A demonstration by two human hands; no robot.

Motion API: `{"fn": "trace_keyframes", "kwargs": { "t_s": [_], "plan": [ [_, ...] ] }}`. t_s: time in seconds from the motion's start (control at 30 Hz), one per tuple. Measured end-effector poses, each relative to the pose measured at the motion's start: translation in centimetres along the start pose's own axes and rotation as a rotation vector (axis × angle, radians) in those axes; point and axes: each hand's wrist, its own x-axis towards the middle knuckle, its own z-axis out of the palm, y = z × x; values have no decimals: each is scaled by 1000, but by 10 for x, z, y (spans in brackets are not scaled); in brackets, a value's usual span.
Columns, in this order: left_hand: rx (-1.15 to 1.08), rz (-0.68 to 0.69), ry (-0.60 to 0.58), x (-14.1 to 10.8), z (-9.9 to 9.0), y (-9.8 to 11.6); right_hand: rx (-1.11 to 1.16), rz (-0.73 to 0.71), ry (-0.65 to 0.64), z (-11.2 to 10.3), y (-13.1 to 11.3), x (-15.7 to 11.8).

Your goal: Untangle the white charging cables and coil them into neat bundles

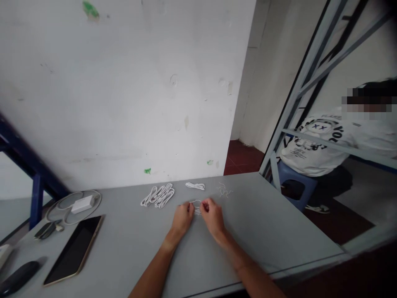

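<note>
My left hand [183,216] and my right hand [212,214] are close together over the middle of the grey table. Both have their fingers pinched. Between them a thin white strand runs from one set of fingertips to the other, with a small white cable bundle [197,210] just below it. Behind my hands lies another coiled white cable [195,186]. Several looped white cables [158,195] rest to the left. Thin white ties [223,190] are scattered to the right of my right hand.
On the left of the table [124,248] are a white adapter [83,204] with its cord, a dark tablet [74,250], dark cables [46,230] and a black mouse [19,277]. A person [328,136] sits beyond the metal frame at right.
</note>
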Motion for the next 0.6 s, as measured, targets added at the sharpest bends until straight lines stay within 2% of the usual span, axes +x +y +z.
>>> {"fn": "trace_keyframes", "kwargs": {
  "t_s": [0.13,0.3,0.4,0.6],
  "plan": [
    [16,-11,15,-1,1,2,-44,53,51,-7,11,3],
    [-53,16,11,-6,7,6,10,65,-127,-7,0,-7],
    [-117,19,30,-7,9,6,92,90,-187,-4,-8,-13],
    [-179,68,-10,-4,3,0,409,293,-332,-9,-6,-11]
  ]
}}
